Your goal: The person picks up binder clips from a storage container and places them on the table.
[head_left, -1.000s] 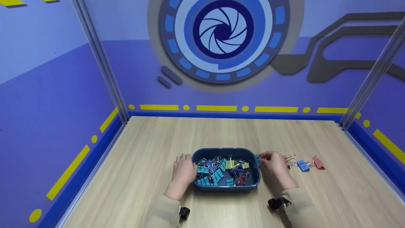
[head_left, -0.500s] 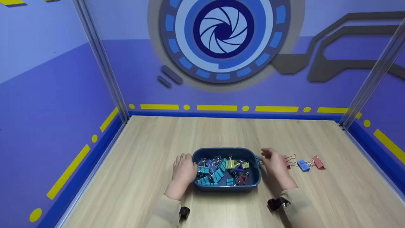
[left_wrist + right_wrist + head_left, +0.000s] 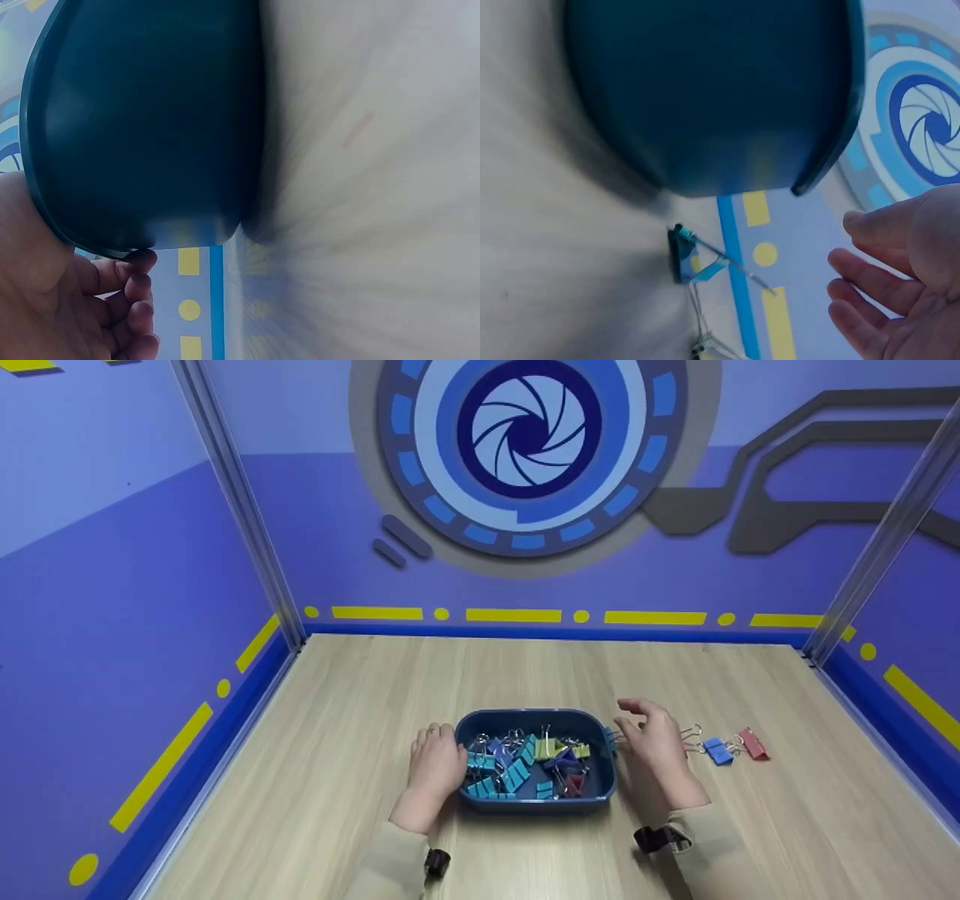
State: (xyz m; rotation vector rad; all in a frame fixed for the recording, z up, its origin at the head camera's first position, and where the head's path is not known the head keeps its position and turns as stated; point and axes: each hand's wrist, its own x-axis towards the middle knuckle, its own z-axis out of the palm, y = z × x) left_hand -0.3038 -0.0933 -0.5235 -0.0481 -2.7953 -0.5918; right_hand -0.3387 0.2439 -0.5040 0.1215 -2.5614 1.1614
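one teal clip point(image 3: 611, 736), just beside and between the spread, empty right hand point(image 3: 654, 739) and one box point(image 3: 536, 807) gripped by the left hand point(image 3: 437, 761), could jam against that box if nudged rather than pinched.

Blue-violet walls point(image 3: 322, 532) around a pale wooden tabletop point(image 3: 375, 682)

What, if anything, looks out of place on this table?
A teal metal binder clip, blue metal binder clip and red metal binder clip lie right of the dark-blue rounded rectangular box, looking stray because others sit inside.
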